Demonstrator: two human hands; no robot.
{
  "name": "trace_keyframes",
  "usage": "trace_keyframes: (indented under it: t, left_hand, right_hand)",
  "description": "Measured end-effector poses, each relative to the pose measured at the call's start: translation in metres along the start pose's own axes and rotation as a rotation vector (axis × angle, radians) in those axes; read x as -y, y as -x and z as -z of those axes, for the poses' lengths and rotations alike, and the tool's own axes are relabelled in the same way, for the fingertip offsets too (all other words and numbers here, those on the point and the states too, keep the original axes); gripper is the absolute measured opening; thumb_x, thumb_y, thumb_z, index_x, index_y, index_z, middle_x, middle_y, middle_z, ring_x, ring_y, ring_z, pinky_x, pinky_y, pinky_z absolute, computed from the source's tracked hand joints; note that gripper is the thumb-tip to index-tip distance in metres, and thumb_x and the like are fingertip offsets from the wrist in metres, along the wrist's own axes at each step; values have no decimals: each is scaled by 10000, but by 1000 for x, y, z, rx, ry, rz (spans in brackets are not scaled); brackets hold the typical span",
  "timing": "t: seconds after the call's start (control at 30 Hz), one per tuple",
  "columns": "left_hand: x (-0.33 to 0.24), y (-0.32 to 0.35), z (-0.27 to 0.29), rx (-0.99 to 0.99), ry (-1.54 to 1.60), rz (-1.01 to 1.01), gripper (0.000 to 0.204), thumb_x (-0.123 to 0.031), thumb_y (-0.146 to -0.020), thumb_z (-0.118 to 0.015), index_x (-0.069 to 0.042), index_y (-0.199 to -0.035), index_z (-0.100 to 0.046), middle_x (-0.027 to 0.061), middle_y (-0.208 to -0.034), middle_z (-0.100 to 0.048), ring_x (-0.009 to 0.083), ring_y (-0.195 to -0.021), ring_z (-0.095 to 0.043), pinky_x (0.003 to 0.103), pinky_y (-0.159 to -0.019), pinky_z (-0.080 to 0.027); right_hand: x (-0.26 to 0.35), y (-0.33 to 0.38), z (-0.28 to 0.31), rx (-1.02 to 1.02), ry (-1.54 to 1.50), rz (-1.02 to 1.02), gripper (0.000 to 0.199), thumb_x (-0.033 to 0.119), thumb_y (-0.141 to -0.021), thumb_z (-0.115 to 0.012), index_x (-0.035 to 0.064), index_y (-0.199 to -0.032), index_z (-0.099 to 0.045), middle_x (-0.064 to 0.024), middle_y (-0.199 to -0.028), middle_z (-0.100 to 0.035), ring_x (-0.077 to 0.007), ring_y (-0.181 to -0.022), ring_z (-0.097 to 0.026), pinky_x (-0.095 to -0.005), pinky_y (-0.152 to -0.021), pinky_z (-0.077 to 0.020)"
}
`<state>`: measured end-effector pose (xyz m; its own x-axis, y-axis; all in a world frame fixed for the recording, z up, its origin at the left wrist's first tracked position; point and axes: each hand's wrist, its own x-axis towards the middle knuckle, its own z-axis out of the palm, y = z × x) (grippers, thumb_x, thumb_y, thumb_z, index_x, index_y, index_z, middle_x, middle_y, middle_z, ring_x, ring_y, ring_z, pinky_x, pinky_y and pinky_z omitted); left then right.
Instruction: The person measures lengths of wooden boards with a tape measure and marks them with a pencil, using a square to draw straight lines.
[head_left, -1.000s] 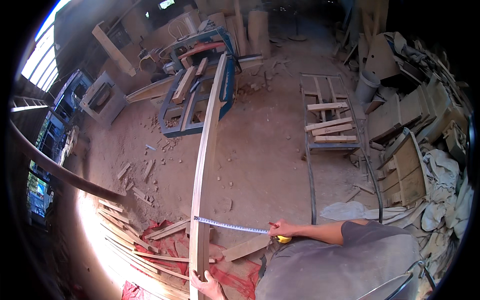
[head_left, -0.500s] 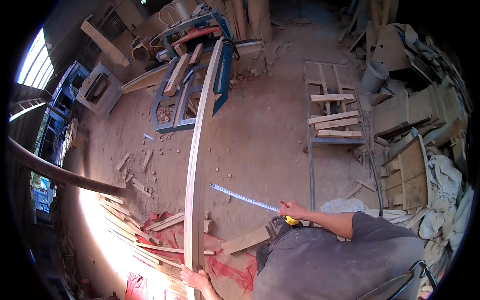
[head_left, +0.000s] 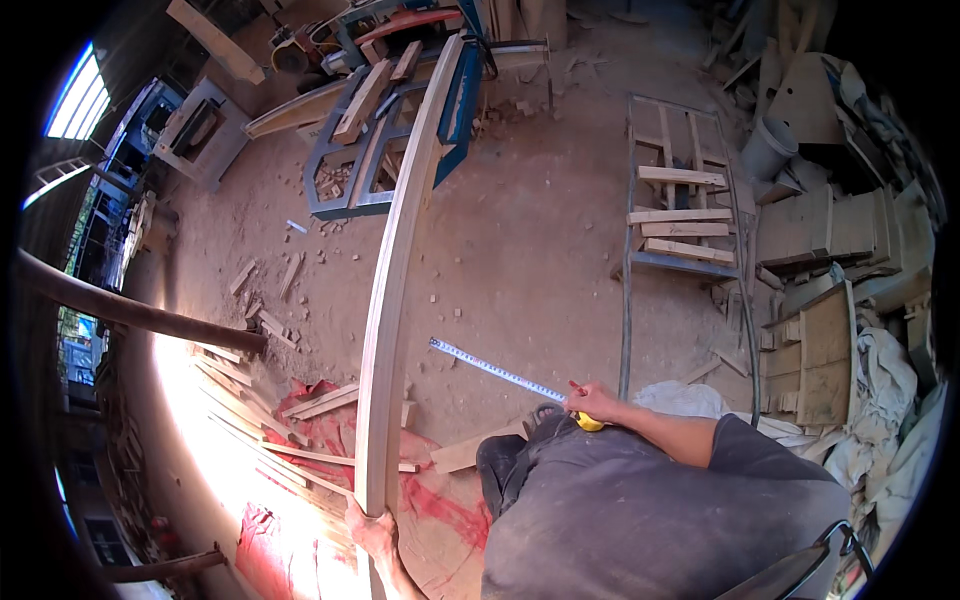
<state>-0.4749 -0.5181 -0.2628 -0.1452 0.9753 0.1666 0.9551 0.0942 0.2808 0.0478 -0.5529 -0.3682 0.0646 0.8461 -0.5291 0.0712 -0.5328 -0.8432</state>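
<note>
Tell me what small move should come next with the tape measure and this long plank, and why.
Probably swing the tape's free tip back over to the long plank. The right hand holds the yellow tape measure with its blade pulled out, but the tip hangs in the air to the right of the plank, touching nothing. The left hand grips the plank's near end, so it looks steady enough to measure.

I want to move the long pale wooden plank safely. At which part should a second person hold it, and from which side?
Grip the long wooden plank at its far end, resting on the blue metal frame, from the open floor on its right. The left hand holds only the near end, so this long, narrow plank needs support there. The right hand holds a tape measure.
</note>
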Motion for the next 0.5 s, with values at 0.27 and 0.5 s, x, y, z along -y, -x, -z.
trace_keyframes:
  t: [0.27, 0.5]
  left_hand:
    - [-24, -14, 58, 447, 383, 226, 796, -74, -635, -772, -15, -1407, -590, 126, -981, -720, 283, -847, -686, 375, -821, -561]
    - [-25, -5, 68, 792, 659, 261, 572, -99, -655, -783, 37, -1196, -654, 89, -957, -717, 200, -853, -666, 332, -818, -545]
  right_hand:
    - [21, -10, -16, -56, -307, -54, 270, 256, -958, -705, 12, -859, -763, -32, -785, -698, -122, -724, -648, -300, -678, -500]
    - [50, -51, -110, 72, -600, -16, 263, 257, -1000, -639, 31, -883, -705, -71, -853, -714, -178, -730, -704, -330, -642, -546]
